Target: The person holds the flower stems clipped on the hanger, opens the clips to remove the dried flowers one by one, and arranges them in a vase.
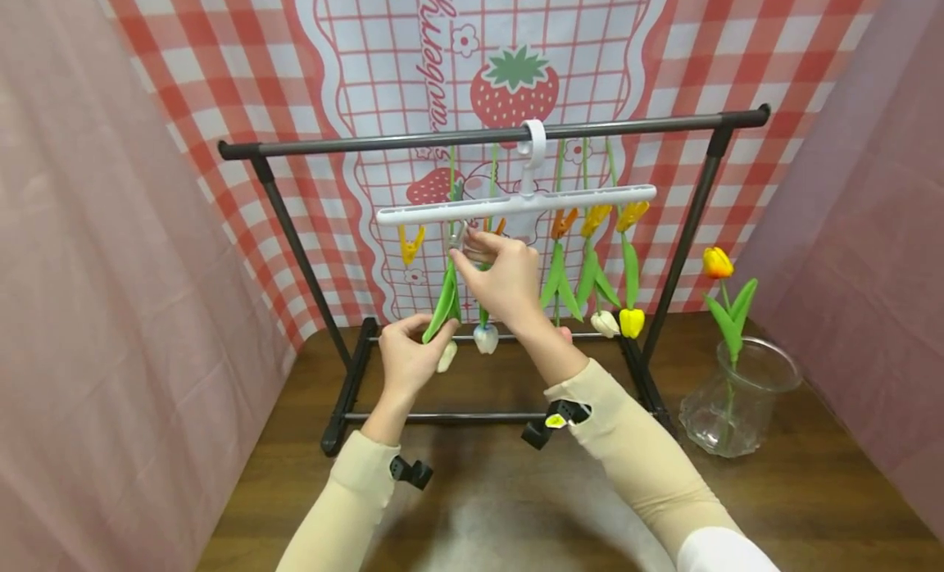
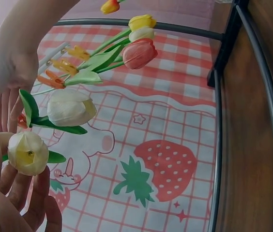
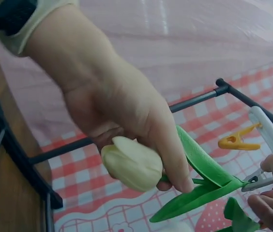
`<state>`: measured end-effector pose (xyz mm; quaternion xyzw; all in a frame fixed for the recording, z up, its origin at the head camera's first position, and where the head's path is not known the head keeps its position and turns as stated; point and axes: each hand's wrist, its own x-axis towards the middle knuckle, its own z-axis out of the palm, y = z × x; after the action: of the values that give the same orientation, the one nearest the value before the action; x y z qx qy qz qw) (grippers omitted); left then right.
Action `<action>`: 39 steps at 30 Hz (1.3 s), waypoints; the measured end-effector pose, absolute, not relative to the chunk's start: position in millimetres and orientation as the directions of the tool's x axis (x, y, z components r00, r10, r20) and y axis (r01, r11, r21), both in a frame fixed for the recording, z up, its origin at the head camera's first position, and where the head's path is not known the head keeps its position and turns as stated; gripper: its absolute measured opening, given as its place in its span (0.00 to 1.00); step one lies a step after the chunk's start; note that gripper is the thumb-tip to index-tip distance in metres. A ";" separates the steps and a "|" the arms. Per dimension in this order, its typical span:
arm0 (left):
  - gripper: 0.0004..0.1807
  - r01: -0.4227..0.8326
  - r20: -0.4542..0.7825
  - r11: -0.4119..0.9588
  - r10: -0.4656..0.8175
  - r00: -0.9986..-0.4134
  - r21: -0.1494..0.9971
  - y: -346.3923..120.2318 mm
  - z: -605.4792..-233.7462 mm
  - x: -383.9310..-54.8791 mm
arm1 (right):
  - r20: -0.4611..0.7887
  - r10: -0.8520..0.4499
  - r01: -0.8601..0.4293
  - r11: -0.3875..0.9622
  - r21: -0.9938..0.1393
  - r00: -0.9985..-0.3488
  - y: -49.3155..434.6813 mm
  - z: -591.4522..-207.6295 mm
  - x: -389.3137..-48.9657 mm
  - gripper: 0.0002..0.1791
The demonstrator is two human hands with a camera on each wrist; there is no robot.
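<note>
"What stood around the hanger (image 1: 442, 212)?"

"A rack (image 1: 369, 143) carried it. Other tulips (image 1: 632, 323) hung beneath its middle and right half, a yellow clip (image 1: 408, 253) below its left end; a glass vase (image 1: 701, 425) stood on the bench (image 1: 804, 498) to its right. The right hand (image 1: 507, 279) partly hid an orange clip (image 1: 500, 226)."

"And the white tulip (image 1: 447, 357)?"

"Head down below the hanger's left half. The left hand's (image 1: 410, 352) fingers pinched its stem; the right's pinched its grey clip (image 3: 256, 182). Creamy bloom, long green leaves."

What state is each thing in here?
Held tulip: head down, in left hand
Grey clip: pinched by right hand, whether open unclear
Leftmost yellow clip: empty
White hanger: hooked on rail
Black rack: upright
Glass vase: upright, holding orange tulip
Yellow tulip: clipped, hanging head down
</note>
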<state>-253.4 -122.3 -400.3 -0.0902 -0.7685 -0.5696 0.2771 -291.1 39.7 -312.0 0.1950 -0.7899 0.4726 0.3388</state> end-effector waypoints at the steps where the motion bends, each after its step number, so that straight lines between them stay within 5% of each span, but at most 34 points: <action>1: 0.08 0.455 0.529 0.334 -0.177 -0.830 0.826 -122.3 -400.9 -253.3 | 0.723 0.028 -0.629 0.470 -0.620 -0.691 37.9 -311.9 -293.0 0.24; 39: 0.07 0.456 0.539 0.352 -0.188 -0.821 0.818 -138.5 -423.4 -241.3 | 0.783 0.113 -0.642 0.507 -0.574 -0.612 14.7 -308.4 -299.6 0.12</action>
<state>-241.3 -138.5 -423.4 -0.0867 -0.7707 -0.5627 0.2860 -299.6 14.7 -308.4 0.1725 -0.7676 0.4653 0.4056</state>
